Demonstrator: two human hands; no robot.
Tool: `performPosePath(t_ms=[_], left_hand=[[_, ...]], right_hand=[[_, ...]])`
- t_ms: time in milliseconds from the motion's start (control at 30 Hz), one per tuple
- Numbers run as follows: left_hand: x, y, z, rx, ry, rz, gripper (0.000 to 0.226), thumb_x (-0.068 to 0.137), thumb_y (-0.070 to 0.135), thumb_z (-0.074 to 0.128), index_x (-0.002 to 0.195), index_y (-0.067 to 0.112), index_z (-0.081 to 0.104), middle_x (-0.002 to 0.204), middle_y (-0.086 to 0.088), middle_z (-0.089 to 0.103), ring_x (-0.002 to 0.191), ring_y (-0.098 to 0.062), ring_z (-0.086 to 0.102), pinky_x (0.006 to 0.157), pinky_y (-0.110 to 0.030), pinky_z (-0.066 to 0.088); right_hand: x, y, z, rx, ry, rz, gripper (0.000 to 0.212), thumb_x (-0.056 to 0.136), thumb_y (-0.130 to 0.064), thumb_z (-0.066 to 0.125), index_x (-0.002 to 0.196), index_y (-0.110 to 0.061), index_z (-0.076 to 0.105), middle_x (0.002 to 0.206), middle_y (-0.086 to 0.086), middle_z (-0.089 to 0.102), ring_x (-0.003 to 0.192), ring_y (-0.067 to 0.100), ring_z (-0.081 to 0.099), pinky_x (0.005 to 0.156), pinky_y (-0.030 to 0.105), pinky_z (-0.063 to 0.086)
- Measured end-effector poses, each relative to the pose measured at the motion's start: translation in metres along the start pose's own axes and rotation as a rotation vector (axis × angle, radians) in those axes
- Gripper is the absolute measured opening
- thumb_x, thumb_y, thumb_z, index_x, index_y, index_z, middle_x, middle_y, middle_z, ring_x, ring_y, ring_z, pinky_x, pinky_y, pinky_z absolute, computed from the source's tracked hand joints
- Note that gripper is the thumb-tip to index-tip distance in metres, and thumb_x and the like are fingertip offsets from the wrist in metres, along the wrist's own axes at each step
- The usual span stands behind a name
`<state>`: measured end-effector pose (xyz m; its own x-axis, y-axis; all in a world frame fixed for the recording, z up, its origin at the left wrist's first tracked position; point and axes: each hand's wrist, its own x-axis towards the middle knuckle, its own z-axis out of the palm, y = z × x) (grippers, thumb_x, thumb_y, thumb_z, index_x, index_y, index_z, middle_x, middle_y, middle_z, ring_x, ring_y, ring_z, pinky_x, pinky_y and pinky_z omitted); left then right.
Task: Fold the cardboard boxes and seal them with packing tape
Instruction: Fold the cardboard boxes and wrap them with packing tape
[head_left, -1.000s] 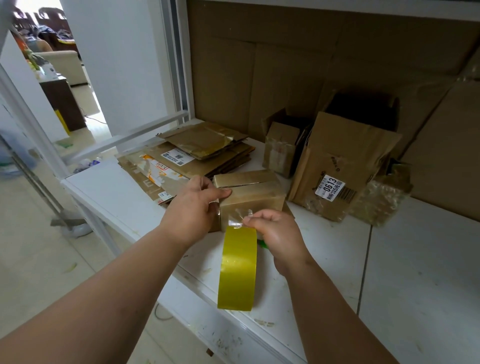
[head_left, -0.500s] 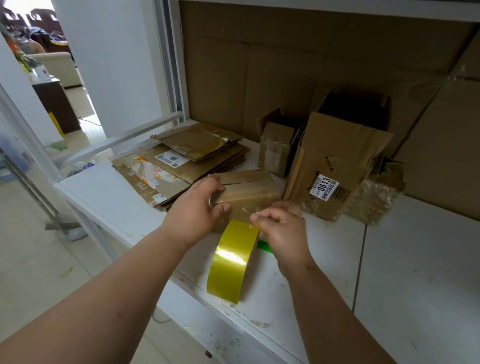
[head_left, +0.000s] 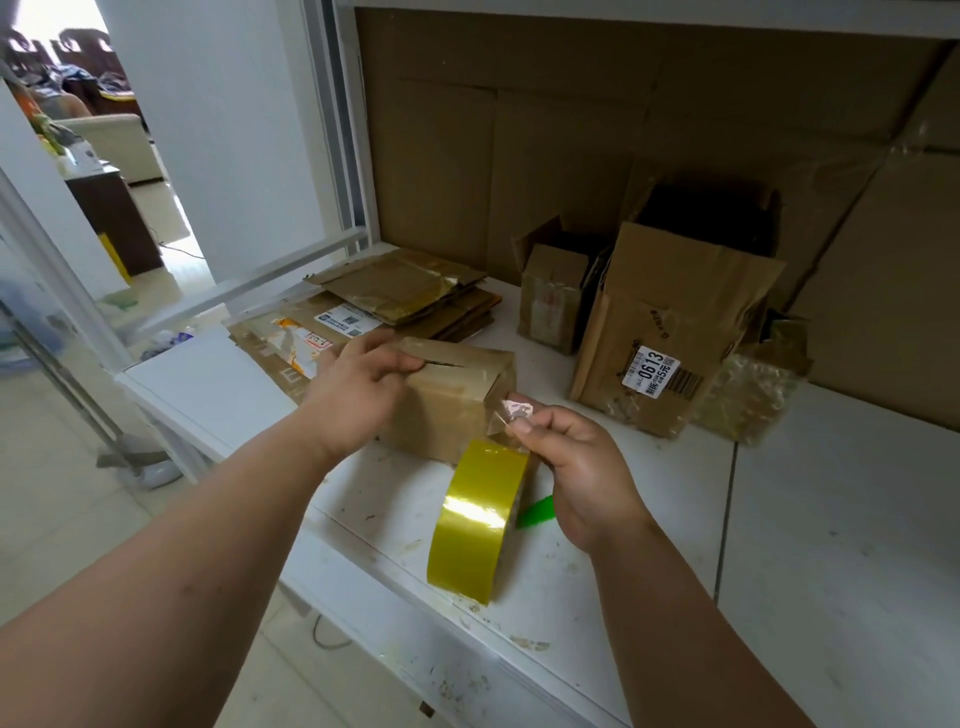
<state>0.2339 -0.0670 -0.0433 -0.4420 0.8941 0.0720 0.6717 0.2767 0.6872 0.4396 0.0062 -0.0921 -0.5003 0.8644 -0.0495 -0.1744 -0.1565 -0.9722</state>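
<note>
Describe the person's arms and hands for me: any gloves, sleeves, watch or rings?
Both arms are bare right up to the bottom edge of the picture; no sleeve shows. The left hand and right hand wear no gloves. No watch, bracelet or ring is visible. The fingernails are short and unpainted.

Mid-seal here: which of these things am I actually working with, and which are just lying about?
In use:
small box
tape roll
left hand
right hand

Lying about:
flattened cardboard stack
open box labelled 0613
small open box
green scrap

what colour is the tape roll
Yellow and glossy tape roll, seen in the head view.
</note>
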Motion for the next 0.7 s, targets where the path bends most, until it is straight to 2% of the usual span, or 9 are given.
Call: performPosePath(t_ms=[33, 100, 167, 267, 367, 433, 500, 600, 700], left_hand=[[-0.002, 0.005, 0.000, 0.121, 0.014, -0.039, 0.020, 0.096, 0.046, 0.043, 0.106, 0.044, 0.060, 0.149, 0.005, 0.039, 0.138, -0.028, 0.023, 0.115, -0.049, 0.021], [-0.004, 0.016, 0.006, 0.326, -0.004, -0.073, 0.065, 0.074, 0.088, 0.033, 0.105, 0.036, 0.055, 0.137, 0.000, 0.045, 0.133, -0.031, 0.030, 0.108, -0.053, 0.025], [-0.006, 0.024, 0.015, 0.442, 0.020, -0.049, 0.098, 0.058, 0.100, 0.026, 0.116, 0.025, 0.051, 0.134, -0.004, 0.049, 0.130, -0.033, 0.036, 0.106, -0.054, 0.030], [-0.008, 0.032, 0.020, 0.531, -0.040, -0.011, 0.106, 0.056, 0.099, 0.030, 0.136, 0.030, 0.044, 0.142, -0.003, 0.045, 0.135, -0.032, 0.034, 0.107, -0.055, 0.029], [-0.008, 0.038, 0.015, 0.628, -0.127, 0.028, 0.094, 0.065, 0.092, 0.041, 0.141, 0.036, 0.046, 0.142, 0.000, 0.044, 0.134, -0.030, 0.036, 0.104, -0.053, 0.031], [-0.009, 0.041, 0.013, 0.618, -0.151, 0.093, 0.083, 0.070, 0.081, 0.051, 0.137, 0.033, 0.052, 0.140, -0.001, 0.047, 0.130, -0.028, 0.041, 0.106, -0.049, 0.037], [-0.010, 0.043, 0.011, 0.575, -0.224, 0.195, 0.082, 0.068, 0.068, 0.055, 0.138, 0.026, 0.054, 0.144, -0.002, 0.048, 0.132, -0.024, 0.043, 0.109, -0.038, 0.038], [-0.014, 0.040, 0.012, 0.517, -0.347, 0.342, 0.077, 0.080, 0.042, 0.068, 0.149, 0.018, 0.043, 0.159, 0.001, 0.033, 0.145, -0.012, 0.028, 0.106, -0.010, 0.015], [-0.014, 0.034, 0.012, 0.460, -0.380, 0.420, 0.071, 0.087, 0.023, 0.067, 0.152, 0.017, 0.038, 0.162, 0.005, 0.027, 0.147, -0.007, 0.022, 0.103, -0.003, 0.005]], right_hand=[[-0.001, 0.000, 0.001, 0.026, -0.005, 0.007, 0.020, 0.090, 0.002, 0.061, 0.074, -0.008, 0.063, 0.124, 0.006, 0.068, 0.110, 0.005, 0.065, 0.087, 0.018, 0.048], [-0.005, -0.002, 0.003, 0.055, -0.006, 0.013, 0.019, 0.090, 0.002, 0.061, 0.075, -0.009, 0.064, 0.117, 0.004, 0.072, 0.107, 0.004, 0.067, 0.082, 0.016, 0.049], [-0.009, -0.004, 0.005, 0.045, -0.002, 0.018, 0.021, 0.090, -0.001, 0.061, 0.072, -0.012, 0.063, 0.105, 0.004, 0.072, 0.101, 0.012, 0.067, 0.085, 0.021, 0.047], [-0.018, -0.007, 0.004, 0.062, 0.021, 0.044, 0.021, 0.092, -0.006, 0.060, 0.072, -0.012, 0.060, 0.086, 0.011, 0.063, 0.081, 0.020, 0.057, 0.076, 0.032, 0.042], [-0.023, -0.010, 0.000, 0.190, 0.079, 0.075, 0.020, 0.094, -0.004, 0.057, 0.074, -0.010, 0.059, 0.094, 0.015, 0.067, 0.080, 0.019, 0.063, 0.081, 0.038, 0.047], [-0.027, -0.013, -0.002, 0.350, 0.111, 0.095, 0.017, 0.090, -0.001, 0.057, 0.074, -0.009, 0.057, 0.097, 0.015, 0.073, 0.079, 0.020, 0.070, 0.075, 0.036, 0.056], [-0.029, -0.018, -0.005, 0.445, 0.126, 0.096, 0.008, 0.079, -0.003, 0.061, 0.077, -0.008, 0.056, 0.093, 0.015, 0.074, 0.079, 0.022, 0.072, 0.069, 0.035, 0.061], [-0.033, -0.024, -0.012, 0.397, 0.088, 0.083, 0.006, 0.074, -0.006, 0.062, 0.076, -0.008, 0.056, 0.083, 0.014, 0.073, 0.077, 0.022, 0.070, 0.070, 0.034, 0.059], [-0.038, -0.030, -0.017, 0.300, 0.015, 0.072, 0.008, 0.073, -0.009, 0.062, 0.076, -0.007, 0.055, 0.074, 0.011, 0.069, 0.068, 0.018, 0.067, 0.067, 0.032, 0.054]])
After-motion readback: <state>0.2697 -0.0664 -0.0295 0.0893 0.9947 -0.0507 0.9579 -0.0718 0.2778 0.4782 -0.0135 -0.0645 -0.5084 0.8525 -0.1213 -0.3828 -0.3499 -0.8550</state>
